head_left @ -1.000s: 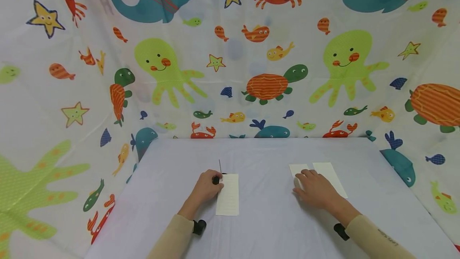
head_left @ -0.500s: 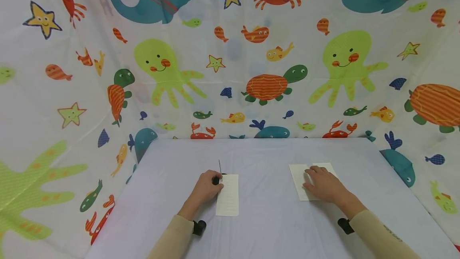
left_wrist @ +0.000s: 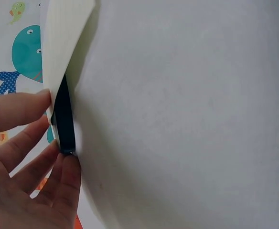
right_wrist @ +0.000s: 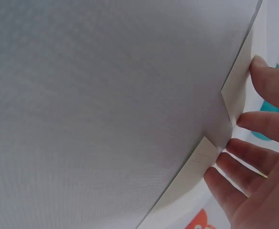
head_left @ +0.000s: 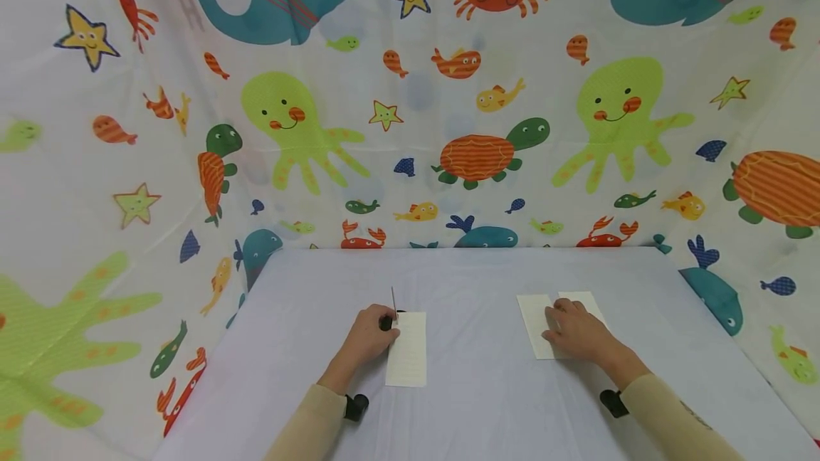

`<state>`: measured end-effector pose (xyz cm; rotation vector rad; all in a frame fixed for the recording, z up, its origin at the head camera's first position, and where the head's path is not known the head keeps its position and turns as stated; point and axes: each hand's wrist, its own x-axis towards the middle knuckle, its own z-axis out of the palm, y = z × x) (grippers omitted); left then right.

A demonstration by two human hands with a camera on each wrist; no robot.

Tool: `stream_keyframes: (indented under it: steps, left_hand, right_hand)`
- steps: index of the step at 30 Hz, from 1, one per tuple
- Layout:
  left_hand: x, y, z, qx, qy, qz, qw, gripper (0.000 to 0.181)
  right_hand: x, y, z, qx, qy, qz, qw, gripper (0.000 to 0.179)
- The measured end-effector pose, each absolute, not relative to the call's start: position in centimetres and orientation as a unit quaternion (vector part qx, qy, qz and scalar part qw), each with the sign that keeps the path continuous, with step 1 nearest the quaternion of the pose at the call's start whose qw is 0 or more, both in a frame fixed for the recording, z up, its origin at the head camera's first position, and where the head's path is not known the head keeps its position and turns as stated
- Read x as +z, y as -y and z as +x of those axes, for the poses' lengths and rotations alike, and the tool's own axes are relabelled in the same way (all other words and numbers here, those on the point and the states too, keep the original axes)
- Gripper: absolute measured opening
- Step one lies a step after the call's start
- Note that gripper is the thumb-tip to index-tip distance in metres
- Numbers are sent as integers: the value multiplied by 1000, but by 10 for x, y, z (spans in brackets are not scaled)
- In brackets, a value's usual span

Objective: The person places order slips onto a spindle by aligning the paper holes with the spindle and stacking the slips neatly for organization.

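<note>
My left hand (head_left: pixel 366 336) pinches what looks like a black binder clip (left_wrist: pixel 65 117) at the upper left of a cream lined paper slip (head_left: pixel 406 354). In the left wrist view the thumb lies on the slip (left_wrist: pixel 68 38) and the other fingertips meet the clip. A thin metal piece (head_left: pixel 393 297) sticks up above those fingers. On the right, my right hand (head_left: pixel 583 333) spreads its slightly bent fingers over two more cream slips, the left one (head_left: pixel 533 326) and the partly hidden right one (head_left: pixel 586 299). In the right wrist view its fingertips are right at the slips.
A white cloth covers the table (head_left: pixel 474 375). Behind it hangs a curtain (head_left: pixel 416 126) printed with sea animals. Black wrist cameras sit on the left wrist (head_left: pixel 355 406) and the right wrist (head_left: pixel 613 403).
My right hand has shifted right, from over the left slip to between the two slips, uncovering the left slip's lower part. The left hand has stayed in place with the clip.
</note>
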<state>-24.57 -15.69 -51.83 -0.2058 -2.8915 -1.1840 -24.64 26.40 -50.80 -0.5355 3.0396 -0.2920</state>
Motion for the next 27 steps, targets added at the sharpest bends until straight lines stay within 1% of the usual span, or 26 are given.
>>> stream_keyframes:
  steps: [8, 15, 18, 23, 27]
  left_hand:
    - [-515, 157, -247, -381, 922, -67, 3, 23]
    - [-515, 158, -249, -374, 925, -66, -1, 24]
    - [-516, 158, -250, -374, 925, -67, -1, 24]
    - [-516, 158, -251, -375, 925, -67, -1, 25]
    - [-516, 158, -251, -377, 924, -67, -1, 25]
  right_hand:
    - [-506, -261, -249, -84, -982, -160, 49, 50]
    - [-502, -256, -248, -80, -985, -139, 65, 45]
    - [-500, -251, -246, -86, -987, -125, 55, 40]
    - [-498, -243, -240, -97, -990, -104, 14, 22]
    - [-499, -238, -235, -92, -992, -89, -11, 14]
